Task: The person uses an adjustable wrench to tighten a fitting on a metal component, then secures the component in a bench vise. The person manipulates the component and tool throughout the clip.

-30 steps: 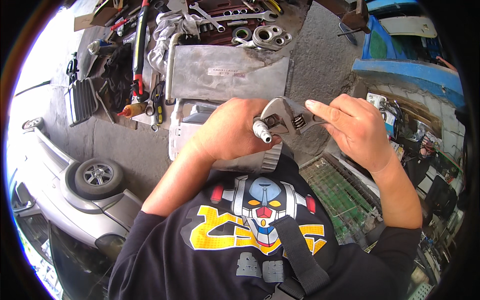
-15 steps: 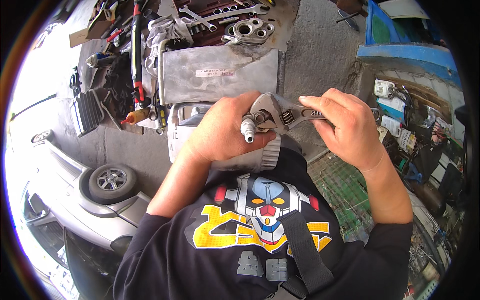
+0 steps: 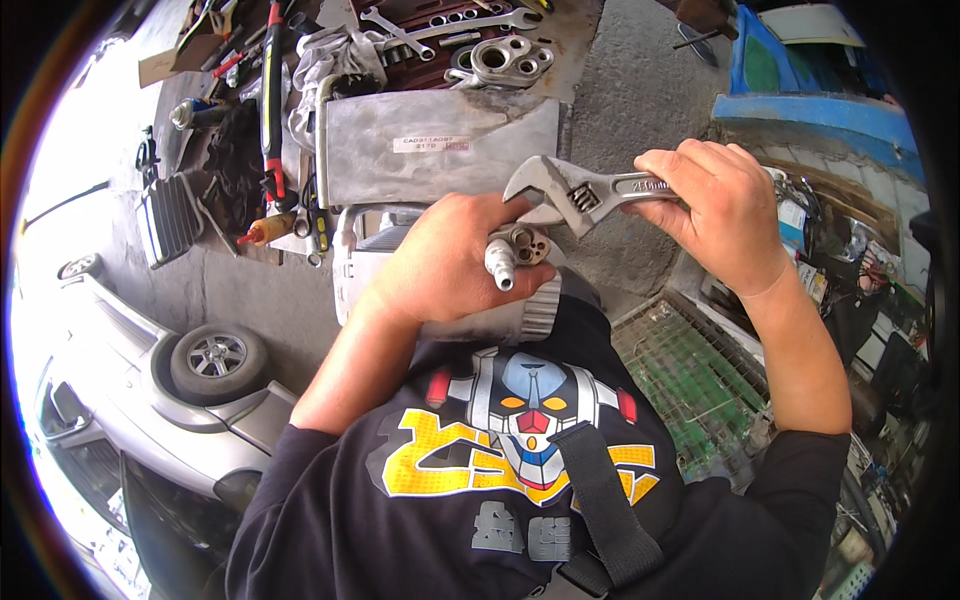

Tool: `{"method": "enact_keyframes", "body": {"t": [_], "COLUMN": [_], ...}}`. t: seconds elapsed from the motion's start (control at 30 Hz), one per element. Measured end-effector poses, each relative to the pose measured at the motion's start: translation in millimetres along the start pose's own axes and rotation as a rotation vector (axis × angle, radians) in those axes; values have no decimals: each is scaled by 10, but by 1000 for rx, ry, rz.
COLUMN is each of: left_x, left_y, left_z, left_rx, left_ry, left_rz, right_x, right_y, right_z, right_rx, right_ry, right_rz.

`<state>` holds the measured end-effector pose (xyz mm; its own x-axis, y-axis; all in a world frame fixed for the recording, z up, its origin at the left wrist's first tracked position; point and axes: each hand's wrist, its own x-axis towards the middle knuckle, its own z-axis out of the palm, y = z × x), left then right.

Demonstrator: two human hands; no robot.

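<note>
My left hand (image 3: pixel 425 255) is wrapped round a metal pipe fitting (image 3: pixel 503 262) with a ribbed nozzle pointing toward me and several small holes beside it. A boxy metal heat exchanger (image 3: pixel 385 268) with a finned end lies beneath that hand, partly hidden. In my right hand (image 3: pixel 725 205) is the handle of an adjustable wrench (image 3: pixel 580 198), pinched between thumb and fingers. The wrench's open jaws are just beyond the fitting, close to my left index finger. Whether they touch the finger, I cannot tell.
A flat grey metal unit (image 3: pixel 440 140) lies just beyond my hands. Several spanners (image 3: pixel 400 35), a long red-and-black tool (image 3: pixel 272 110) and a holed metal flange (image 3: pixel 510 60) are on the bench. A silver car (image 3: pixel 170 400) stands at left, a green grate (image 3: pixel 690 380) at right.
The adjustable wrench has come away from the fitting and shifted up and to the right with my right hand. My left hand has stayed almost in place.
</note>
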<state>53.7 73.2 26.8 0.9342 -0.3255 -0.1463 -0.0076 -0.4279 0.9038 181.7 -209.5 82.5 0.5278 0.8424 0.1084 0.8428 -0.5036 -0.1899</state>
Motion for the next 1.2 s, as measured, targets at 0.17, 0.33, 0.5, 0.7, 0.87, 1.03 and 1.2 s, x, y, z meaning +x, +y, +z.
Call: {"method": "enact_keyframes", "body": {"t": [0.17,0.33,0.5,0.7,0.87,1.03,1.2], "left_x": [28,16,18,18,11,-12,-7], "left_y": [-26,-18,-6,18,29,7,3], "left_z": [-11,-15,-23,-9,5,34,56], "left_rx": [-9,-76,-60,-72,-127,-140,-140], "left_ry": [27,5,-21,3,37,73,93], "left_rz": [35,-73,-52,-38,-52,2,15], "right_x": [38,-127,-226,86,455,395,384], "right_y": [-10,-140,-272,-307,-225,-184,-216], "right_z": [-165,-239,-171,-178,1,5,-18], "right_rx": [89,303,317,653,921,1136,1198], "right_ry": [-18,-107,-53,-379,-858,-864,-919], "right_rz": [14,169,207,288,456,560,626]}}
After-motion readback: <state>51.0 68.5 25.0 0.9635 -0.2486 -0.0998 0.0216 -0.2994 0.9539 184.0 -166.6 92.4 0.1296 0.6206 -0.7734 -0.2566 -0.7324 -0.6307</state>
